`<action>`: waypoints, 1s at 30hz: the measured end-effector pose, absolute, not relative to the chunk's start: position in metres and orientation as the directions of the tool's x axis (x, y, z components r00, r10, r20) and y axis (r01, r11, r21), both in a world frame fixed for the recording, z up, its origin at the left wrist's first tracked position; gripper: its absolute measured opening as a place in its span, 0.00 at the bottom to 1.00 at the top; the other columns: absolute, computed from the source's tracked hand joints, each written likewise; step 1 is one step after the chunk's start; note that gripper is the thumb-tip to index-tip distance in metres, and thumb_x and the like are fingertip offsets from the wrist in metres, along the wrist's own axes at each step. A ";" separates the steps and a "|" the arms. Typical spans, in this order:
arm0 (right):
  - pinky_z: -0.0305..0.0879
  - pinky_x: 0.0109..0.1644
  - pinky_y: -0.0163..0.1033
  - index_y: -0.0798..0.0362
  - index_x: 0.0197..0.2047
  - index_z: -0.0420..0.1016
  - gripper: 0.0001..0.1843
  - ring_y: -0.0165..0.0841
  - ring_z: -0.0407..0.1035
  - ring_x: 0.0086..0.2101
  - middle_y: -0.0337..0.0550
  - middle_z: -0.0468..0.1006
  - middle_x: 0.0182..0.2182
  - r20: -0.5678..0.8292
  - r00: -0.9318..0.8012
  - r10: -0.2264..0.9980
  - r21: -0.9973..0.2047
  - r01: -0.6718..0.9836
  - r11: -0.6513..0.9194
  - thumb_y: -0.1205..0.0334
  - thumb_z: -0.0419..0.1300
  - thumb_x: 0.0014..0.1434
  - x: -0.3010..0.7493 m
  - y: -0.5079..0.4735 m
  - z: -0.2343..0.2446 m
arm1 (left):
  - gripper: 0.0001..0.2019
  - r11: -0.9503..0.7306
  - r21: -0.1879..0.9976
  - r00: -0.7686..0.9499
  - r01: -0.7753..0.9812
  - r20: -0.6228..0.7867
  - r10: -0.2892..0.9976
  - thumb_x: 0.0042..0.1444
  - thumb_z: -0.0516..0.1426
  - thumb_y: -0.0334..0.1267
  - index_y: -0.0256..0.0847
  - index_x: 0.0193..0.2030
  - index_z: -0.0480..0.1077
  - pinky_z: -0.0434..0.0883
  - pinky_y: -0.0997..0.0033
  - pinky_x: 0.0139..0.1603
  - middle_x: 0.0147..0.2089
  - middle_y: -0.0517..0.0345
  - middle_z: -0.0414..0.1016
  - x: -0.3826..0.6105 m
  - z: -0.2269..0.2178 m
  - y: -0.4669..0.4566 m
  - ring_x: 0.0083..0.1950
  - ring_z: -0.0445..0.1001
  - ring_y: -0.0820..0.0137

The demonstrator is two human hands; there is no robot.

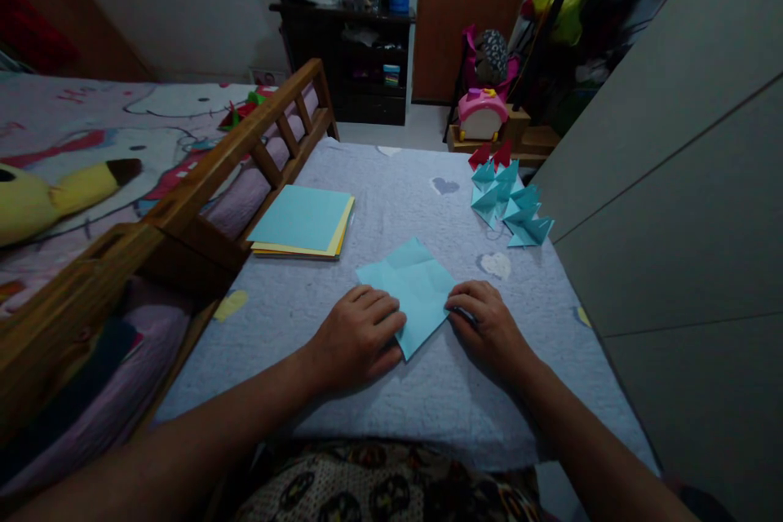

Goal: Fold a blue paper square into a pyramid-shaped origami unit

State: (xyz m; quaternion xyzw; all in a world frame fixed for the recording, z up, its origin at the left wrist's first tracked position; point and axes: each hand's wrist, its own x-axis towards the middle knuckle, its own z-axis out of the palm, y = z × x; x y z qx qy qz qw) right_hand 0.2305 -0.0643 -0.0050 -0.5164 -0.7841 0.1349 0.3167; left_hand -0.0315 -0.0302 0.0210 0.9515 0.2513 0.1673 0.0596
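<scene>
Here, a lavender bed cover (391,204) with pale heart shapes is spreading across the middle of the view and carrying everything else. A grey cupboard front (673,179) is rising along its right edge, and a wooden bed rail (245,147) is running along its left edge. A stack of square paper (303,222), light blue on top with yellow showing beneath, is lying just beside that rail. Well apart from it, near the cupboard, a cluster of folded paper pieces (510,204) is sitting, mostly blue with two red ones at the far end.

Between stack and cluster, closer to the person, a creased light blue sheet (413,289) is lying flat on the cover, turned like a diamond. The left hand (358,338) is resting knuckles up on the sheet's left corner, fingers curled down. The right hand (486,322) is touching the right corner with bent fingertips. Whether either hand is pinching the paper or only pressing it is not showing.
</scene>
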 end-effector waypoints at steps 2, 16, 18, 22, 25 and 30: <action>0.66 0.51 0.50 0.50 0.41 0.77 0.07 0.41 0.69 0.45 0.48 0.78 0.41 0.355 -0.271 0.895 -0.540 0.722 0.433 0.68 0.59 0.64 0.230 -0.065 -0.005 | 0.08 -0.873 0.184 0.818 0.452 0.304 0.488 0.60 0.57 0.39 0.38 0.42 0.71 0.71 0.54 0.47 0.45 0.48 0.77 -0.028 0.020 -0.035 0.46 0.73 0.57; 0.61 0.56 0.56 0.47 0.40 0.77 0.15 0.46 0.63 0.53 0.48 0.74 0.49 0.336 -0.235 0.912 -0.503 0.774 0.385 0.75 0.56 0.55 0.234 -0.065 -0.010 | 0.02 -0.802 0.328 0.727 0.499 0.345 0.593 0.55 0.54 0.30 0.39 0.35 0.68 0.74 0.62 0.35 0.39 0.48 0.77 -0.039 0.012 -0.041 0.37 0.75 0.63; 0.60 0.56 0.57 0.47 0.40 0.77 0.15 0.47 0.62 0.53 0.48 0.74 0.49 0.323 -0.250 0.913 -0.501 0.773 0.389 0.75 0.57 0.54 0.234 -0.066 -0.008 | 0.02 -0.796 0.335 0.722 0.504 0.342 0.602 0.56 0.54 0.31 0.39 0.34 0.68 0.75 0.62 0.35 0.38 0.49 0.77 -0.038 0.011 -0.041 0.36 0.75 0.63; 0.59 0.56 0.57 0.46 0.44 0.77 0.14 0.48 0.61 0.54 0.48 0.73 0.51 0.331 -0.304 0.893 -0.450 0.781 0.433 0.72 0.59 0.57 0.232 -0.071 0.001 | 0.04 -0.799 0.313 0.727 0.513 0.337 0.599 0.59 0.55 0.32 0.40 0.34 0.69 0.75 0.62 0.37 0.36 0.50 0.77 -0.036 0.010 -0.041 0.37 0.75 0.64; 0.61 0.50 0.52 0.46 0.40 0.79 0.08 0.45 0.64 0.47 0.47 0.75 0.44 0.312 -0.314 0.897 -0.409 0.808 0.425 0.68 0.60 0.61 0.229 -0.075 0.005 | 0.06 -0.798 0.319 0.727 0.511 0.335 0.599 0.61 0.55 0.32 0.39 0.33 0.70 0.75 0.63 0.38 0.35 0.51 0.76 -0.036 0.010 -0.040 0.37 0.75 0.65; 0.59 0.44 0.46 0.47 0.38 0.80 0.08 0.40 0.65 0.39 0.44 0.76 0.34 0.237 -0.286 0.928 -0.468 0.804 0.367 0.66 0.59 0.65 0.228 -0.077 0.003 | 0.08 -0.728 0.460 0.687 0.509 0.293 0.665 0.63 0.54 0.34 0.39 0.34 0.71 0.73 0.65 0.38 0.34 0.53 0.76 -0.039 0.012 -0.038 0.36 0.74 0.67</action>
